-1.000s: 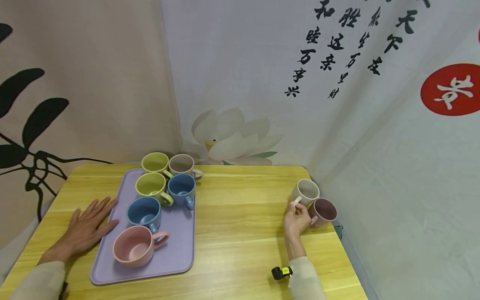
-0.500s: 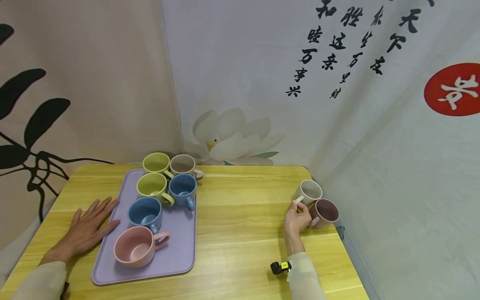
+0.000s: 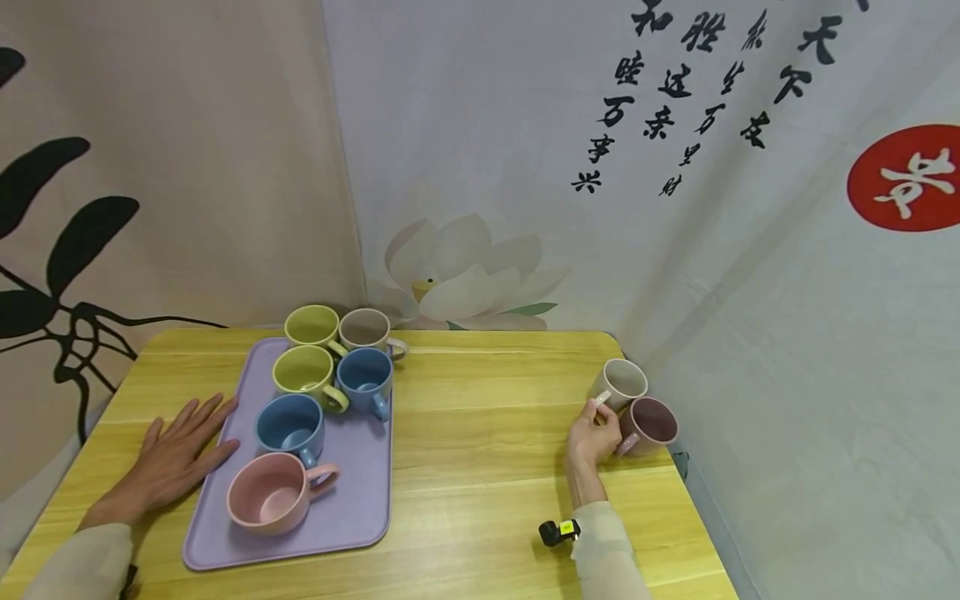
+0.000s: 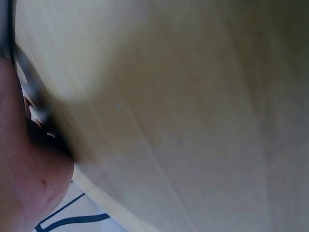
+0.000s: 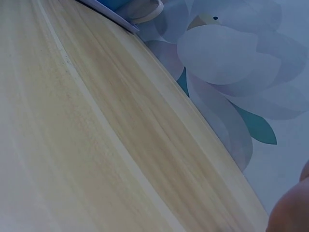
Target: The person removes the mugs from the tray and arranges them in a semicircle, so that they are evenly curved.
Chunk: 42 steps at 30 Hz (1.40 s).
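Note:
In the head view my right hand (image 3: 592,440) is at the table's right side, with thumb and fingertips pinching the handle of an off-white mug (image 3: 625,380). That mug stands upright beside a mauve mug (image 3: 652,423), close to my knuckles. My left hand (image 3: 171,463) lies with its fingers straight across the left rim of a purple tray (image 3: 352,492). On the tray are a pink mug (image 3: 268,493), a blue mug (image 3: 289,427), a second blue mug (image 3: 364,377), two green mugs (image 3: 303,370) and a grey-beige mug (image 3: 364,328). The wrist views show little of either hand.
The wooden table (image 3: 480,450) spreads between the tray and the two mugs at right. A printed cloth (image 3: 465,125) hangs right behind its far edge and along the right side. The mauve mug stands near the table's right edge.
The off-white mug has shifted very slightly to the right at my right hand. My left hand and the tray have stayed in place; the head view has moved a little.

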Each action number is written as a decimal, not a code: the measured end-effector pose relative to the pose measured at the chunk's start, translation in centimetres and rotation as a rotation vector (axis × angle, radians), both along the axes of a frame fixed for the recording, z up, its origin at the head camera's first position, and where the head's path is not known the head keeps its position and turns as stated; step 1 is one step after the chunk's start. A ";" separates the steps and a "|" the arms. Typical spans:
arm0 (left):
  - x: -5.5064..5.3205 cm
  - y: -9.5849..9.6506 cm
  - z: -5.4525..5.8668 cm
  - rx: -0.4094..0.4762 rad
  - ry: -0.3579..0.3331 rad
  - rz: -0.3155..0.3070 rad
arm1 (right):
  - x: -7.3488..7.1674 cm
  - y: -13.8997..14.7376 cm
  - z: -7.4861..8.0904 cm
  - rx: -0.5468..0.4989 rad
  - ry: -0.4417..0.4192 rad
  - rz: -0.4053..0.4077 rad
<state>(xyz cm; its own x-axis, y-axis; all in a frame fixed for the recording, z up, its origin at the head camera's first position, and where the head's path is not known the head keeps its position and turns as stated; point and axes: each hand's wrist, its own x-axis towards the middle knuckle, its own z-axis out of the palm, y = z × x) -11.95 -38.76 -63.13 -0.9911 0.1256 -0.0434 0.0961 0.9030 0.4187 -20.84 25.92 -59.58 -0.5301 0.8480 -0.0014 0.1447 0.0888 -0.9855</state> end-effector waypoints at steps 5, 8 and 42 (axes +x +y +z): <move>0.0 0.0 0.0 0.001 0.001 0.001 | -0.2 -0.1 0.0 -0.003 -0.003 -0.007; 0.0 0.0 0.0 -0.002 -0.003 0.003 | -0.3 -0.1 0.0 -0.004 0.003 -0.010; 0.0 0.1 0.0 0.002 0.006 0.005 | 2.8 -0.7 0.2 0.032 0.113 0.244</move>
